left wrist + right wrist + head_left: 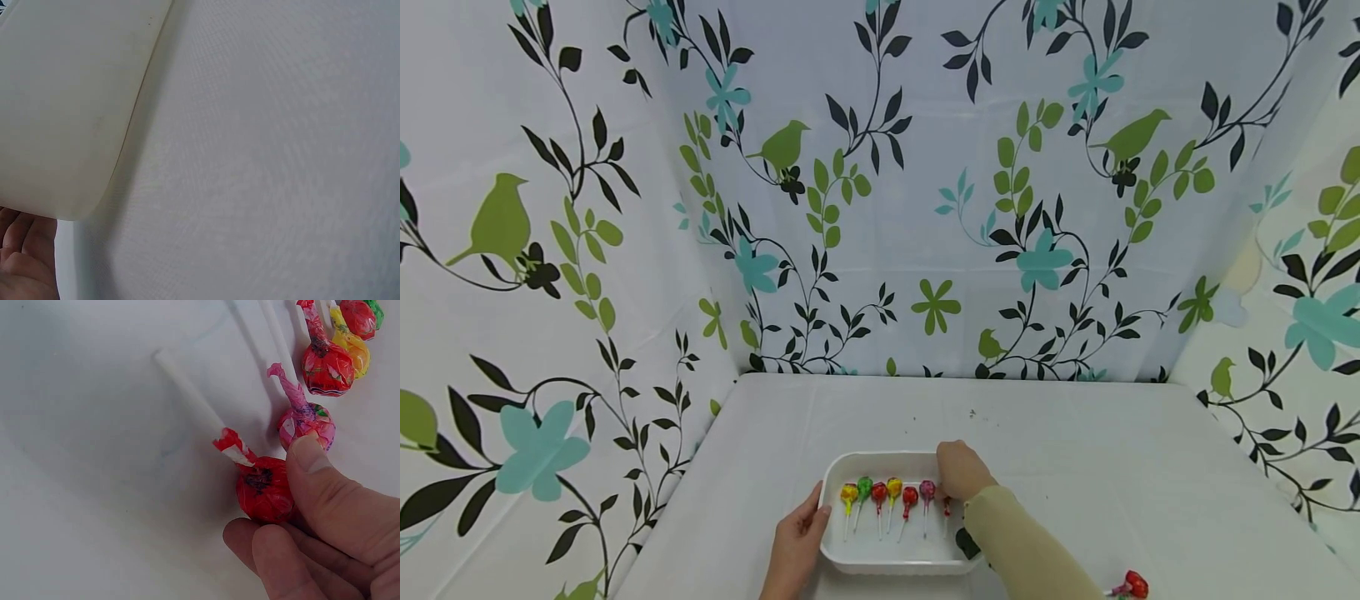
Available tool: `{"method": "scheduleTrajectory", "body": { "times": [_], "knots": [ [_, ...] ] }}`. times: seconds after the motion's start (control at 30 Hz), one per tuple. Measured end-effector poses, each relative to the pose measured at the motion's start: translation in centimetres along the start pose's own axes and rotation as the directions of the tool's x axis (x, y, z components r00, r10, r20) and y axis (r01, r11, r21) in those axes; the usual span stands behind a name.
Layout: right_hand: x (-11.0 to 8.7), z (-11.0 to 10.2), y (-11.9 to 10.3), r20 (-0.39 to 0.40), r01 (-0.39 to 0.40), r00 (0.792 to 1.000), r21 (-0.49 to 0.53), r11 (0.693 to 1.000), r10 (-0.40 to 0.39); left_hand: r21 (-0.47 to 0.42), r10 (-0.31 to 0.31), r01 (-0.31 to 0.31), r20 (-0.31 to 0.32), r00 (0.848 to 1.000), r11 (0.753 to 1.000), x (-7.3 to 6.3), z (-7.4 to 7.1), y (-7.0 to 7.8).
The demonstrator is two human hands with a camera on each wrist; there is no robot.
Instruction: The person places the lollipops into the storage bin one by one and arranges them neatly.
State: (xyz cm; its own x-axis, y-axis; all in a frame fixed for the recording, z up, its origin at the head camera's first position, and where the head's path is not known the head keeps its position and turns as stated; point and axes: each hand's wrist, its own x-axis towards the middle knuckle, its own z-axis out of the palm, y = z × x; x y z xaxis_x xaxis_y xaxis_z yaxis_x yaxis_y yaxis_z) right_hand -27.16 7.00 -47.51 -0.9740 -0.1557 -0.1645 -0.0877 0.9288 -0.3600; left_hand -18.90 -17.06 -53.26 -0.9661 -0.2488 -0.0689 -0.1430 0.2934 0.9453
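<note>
A white tray [880, 567] on the table holds a row of several wrapped lollipops, among them a green one [864, 487] and a pink one [927, 490], sticks toward the person. My right hand [962, 473] is over the tray's right end, pinching a red lollipop [265, 490] by its candy ball between thumb and fingers. That lollipop's white stick points away from the palm, and the pink one lies right beside the thumb. At the tray's left side, my left hand [797, 537] holds the wall; its curled fingers [28, 240] show beside the tray corner in the left wrist view.
More lollipops [1133, 585], red and pink, lie on the white table at the lower right, partly behind the right forearm. A patterned cloth [925, 208] with birds and leaves hangs behind and along both sides of the table.
</note>
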Motion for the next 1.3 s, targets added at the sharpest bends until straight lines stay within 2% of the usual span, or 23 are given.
{"method": "scheduleTrajectory", "body": {
  "times": [0.4, 0.57, 0.67, 0.8, 0.93, 1.07, 1.17, 1.3],
  "knots": [
    [-0.2, -0.8, 0.1, 0.020, -0.007, 1.000, 0.016, 1.000, 0.007, 0.005, 0.016, -0.016, 0.002, 1.000, 1.000, 0.1, -0.1, -0.1],
    [-0.5, -2.0, 0.3, 0.010, 0.026, 1.000, 0.011, 1.000, -0.026, -0.001, 0.015, -0.015, 0.014, 1.000, 1.000, 0.0, -0.2, 0.0],
    [-1.0, -3.3, 0.8, -0.015, 0.059, 0.998, 0.062, 0.996, -0.058, -0.008, 0.005, -0.004, 0.015, 1.000, 1.000, 0.0, -0.3, 0.0],
    [-2.2, -5.6, 2.2, -0.064, 0.115, 0.992, 0.194, 0.974, -0.104, -0.008, -0.012, 0.012, 0.008, 1.000, 1.000, 0.1, -0.2, 0.0],
    [-3.7, -7.8, 5.0, -0.140, 0.166, 0.982, 0.279, 0.946, -0.131, 0.007, -0.015, 0.015, 0.000, 1.000, 1.000, 0.1, -0.1, 0.0],
    [-5.8, -9.4, 9.3, -0.253, 0.200, 0.960, 0.308, 0.930, -0.123, 0.015, -0.019, 0.019, -0.008, 1.000, 1.000, 0.2, 0.1, -0.1],
    [-7.7, -10.3, 13.1, -0.324, 0.193, 0.942, 0.315, 0.929, -0.086, 0.018, -0.029, 0.029, -0.008, 1.000, 0.999, 0.2, 0.1, -0.2],
    [-10.0, -11.5, 17.7, -0.367, 0.136, 0.930, 0.315, 0.939, -0.011, 0.024, -0.026, 0.026, -0.008, 1.000, 0.999, 0.1, 0.1, -0.1]
  ]
}}
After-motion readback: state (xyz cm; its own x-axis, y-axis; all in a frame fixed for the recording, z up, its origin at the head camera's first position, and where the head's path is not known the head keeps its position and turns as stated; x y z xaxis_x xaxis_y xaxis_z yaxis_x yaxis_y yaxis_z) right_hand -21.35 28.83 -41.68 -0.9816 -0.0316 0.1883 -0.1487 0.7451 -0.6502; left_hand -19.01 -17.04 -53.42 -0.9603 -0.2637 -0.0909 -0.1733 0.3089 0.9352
